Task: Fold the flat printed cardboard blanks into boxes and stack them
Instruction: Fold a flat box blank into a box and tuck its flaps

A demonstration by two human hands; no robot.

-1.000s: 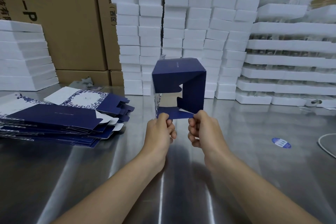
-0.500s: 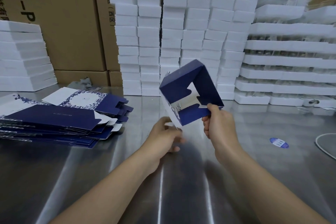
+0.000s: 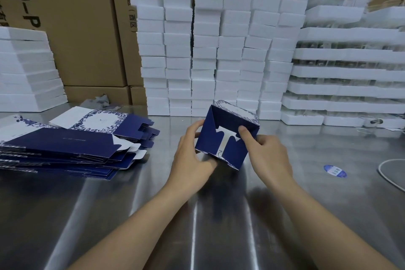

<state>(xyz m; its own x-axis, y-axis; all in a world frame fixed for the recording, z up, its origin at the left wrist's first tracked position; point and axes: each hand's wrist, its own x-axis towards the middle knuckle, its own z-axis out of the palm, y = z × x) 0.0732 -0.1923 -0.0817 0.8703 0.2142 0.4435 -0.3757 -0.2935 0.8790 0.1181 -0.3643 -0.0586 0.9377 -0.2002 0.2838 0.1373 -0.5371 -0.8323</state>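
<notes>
Both grips are closed on the box (image 3: 221, 138). The left grip (image 3: 192, 155) curls its fingers round the left wall with the thumb under the near lower edge. The right grip (image 3: 267, 155) wraps the right wall and presses its forefinger onto one of the end flaps (image 3: 233, 151). The box is held at centre, just above the steel tabletop (image 3: 219, 215), with its end turned toward the camera. The flaps there are folded in but not locked (a gap between them shows the pale inside).

Judging by the thin card, the box should be very light, stiff across its panels and willing to bend only at the creases. Its printed navy skin looks smooth and may slide under dry fingers. Corners and tabs would dent easily, so it is best held by opposite walls close to the edges, with any pushing done near a flap's crease rather than mid-panel.

A pile of flat blanks (image 3: 65, 149) lies on the tabletop to the left, well apart from the box. A fine line of print crosses the top blank's navy panel, too small to read. The brown cartons (image 3: 76, 28) at the far left carry large black print, partly cut off, reading "4.0–P", plus Chinese characters including "西区". White foam blocks (image 3: 219, 50) stand stacked behind. A blue oval sticker (image 3: 334, 170) lies to the right, its writing illegible.
</notes>
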